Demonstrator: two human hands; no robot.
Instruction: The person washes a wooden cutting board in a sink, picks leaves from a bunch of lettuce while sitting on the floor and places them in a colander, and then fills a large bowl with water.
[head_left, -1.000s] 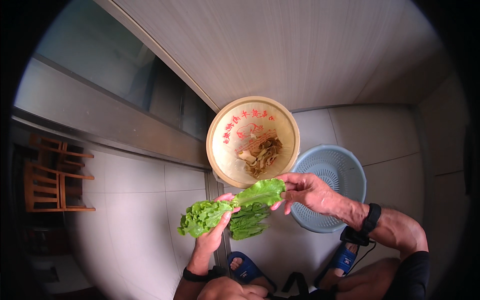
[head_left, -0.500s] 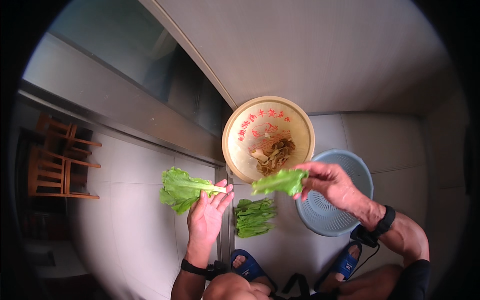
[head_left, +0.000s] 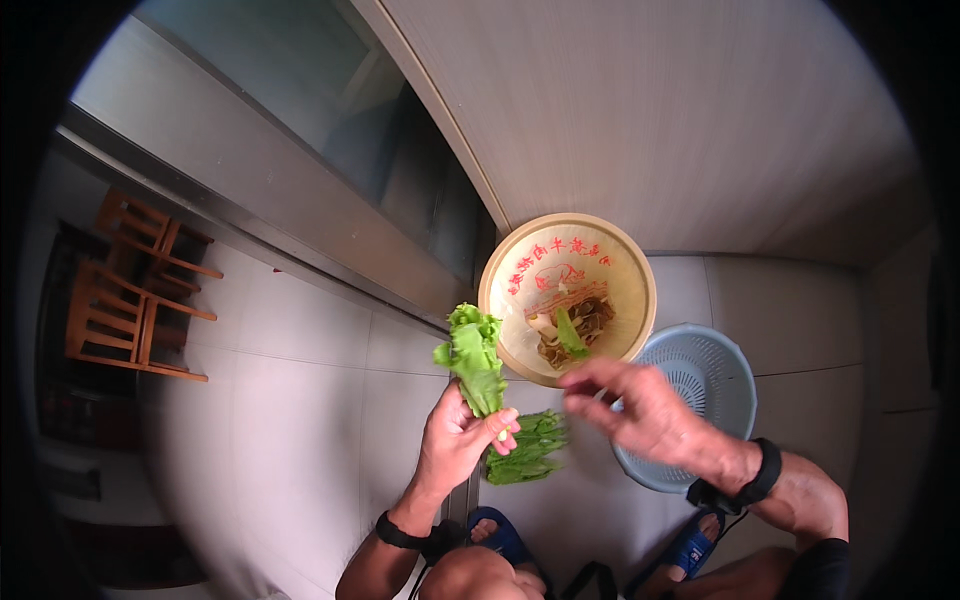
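Note:
My left hand [head_left: 468, 432] is closed around the stem end of a lettuce leaf [head_left: 477, 358], which stands upright above the fingers. Over the near right rim of the beige bin [head_left: 568, 222], my right hand [head_left: 640, 405] has its thumb and fingers apart, slightly blurred, with nothing between them. A loose green leaf piece [head_left: 570, 333] is inside the bin, just beyond those fingertips; whether it has landed or is falling I cannot tell. Brown and pale scraps [head_left: 592, 318] lie at the bottom of the bin. Below it, a stack of green leaves [head_left: 530, 450] rests on the floor.
A blue-grey plastic colander basket [head_left: 735, 400] sits on the tiles under my right forearm. A pale panel [head_left: 690, 120] rises behind the bin, and a metal door frame [head_left: 290, 165] runs along the left. Wooden chairs [head_left: 140, 290] are farther left. My feet wear blue slippers [head_left: 690, 555].
The leaf piece has left my right hand and is now in the bin. My left hand has moved right, and its leaf has swung from sideways to upright.

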